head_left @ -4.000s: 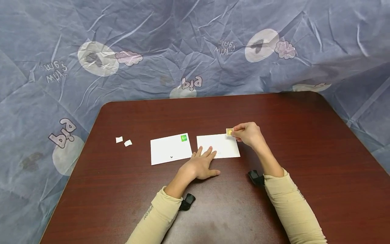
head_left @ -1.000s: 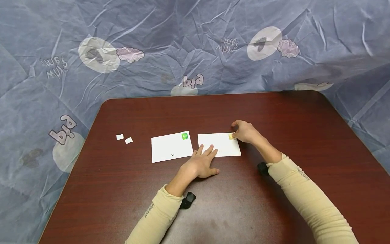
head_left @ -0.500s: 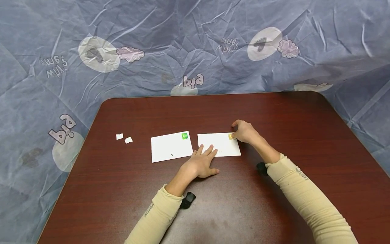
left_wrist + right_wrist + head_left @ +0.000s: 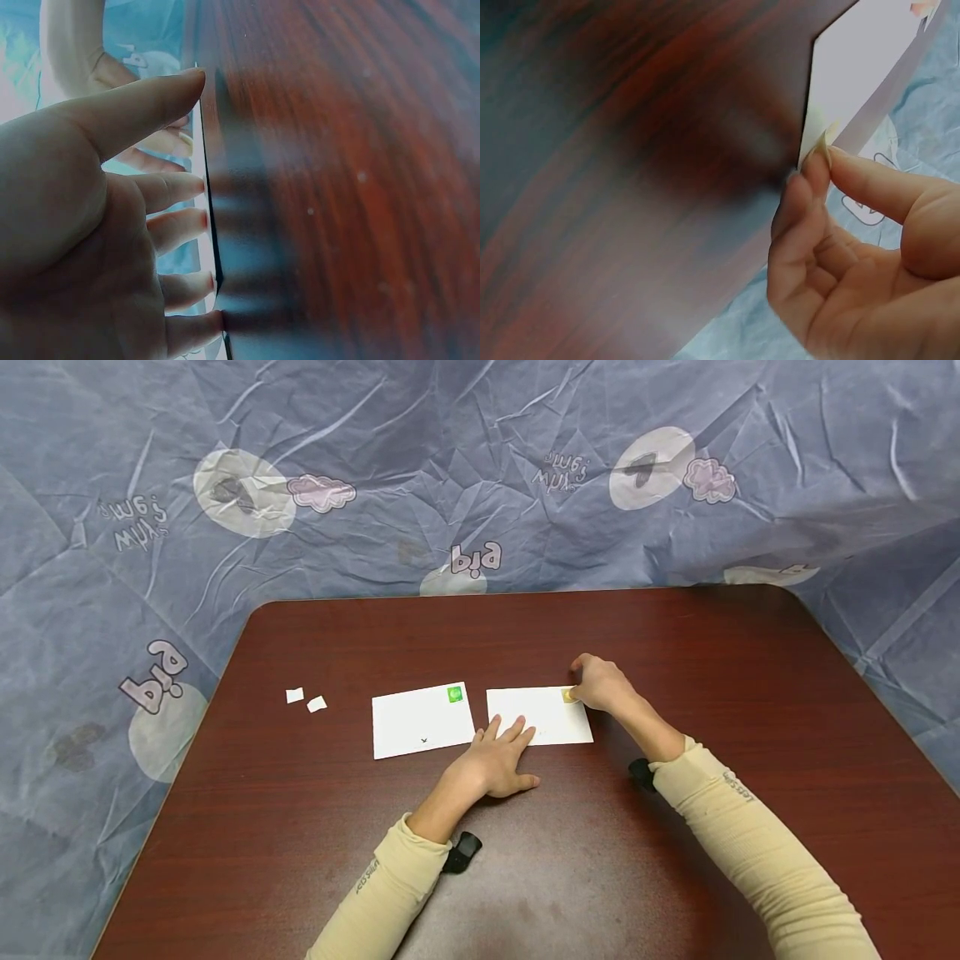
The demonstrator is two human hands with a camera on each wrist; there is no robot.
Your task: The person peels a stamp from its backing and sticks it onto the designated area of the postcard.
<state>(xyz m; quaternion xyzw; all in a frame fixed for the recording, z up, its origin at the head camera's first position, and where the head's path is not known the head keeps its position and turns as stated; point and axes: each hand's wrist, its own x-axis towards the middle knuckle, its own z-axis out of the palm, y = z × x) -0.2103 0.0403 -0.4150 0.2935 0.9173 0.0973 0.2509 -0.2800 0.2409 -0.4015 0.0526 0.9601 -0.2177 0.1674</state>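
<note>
Two white envelopes lie side by side on the table. The left envelope [image 4: 420, 722] has a green stamp [image 4: 454, 694] at its upper right corner. My left hand [image 4: 491, 768] rests with straight, spread fingers on the near edge of the right envelope [image 4: 540, 703]. At that envelope's upper right corner sits a yellow stamp [image 4: 567, 695], partly hidden by my right hand [image 4: 606, 685]. In the right wrist view, the thumb and a finger pinch the stamp's raised edge [image 4: 823, 150]. The left wrist view shows my left fingertips [image 4: 201, 219] along the envelope's edge.
Two small white paper pieces, one [image 4: 294, 695] beside the other [image 4: 317, 704], lie on the left of the brown table [image 4: 262, 827]. A wrinkled blue printed sheet [image 4: 390, 468] hangs behind the table's far edge.
Four seconds ago my right hand held the yellow stamp over the envelope's corner; now the stamp lies lower, against that corner. Over the last second, both hands have hardly moved.
</note>
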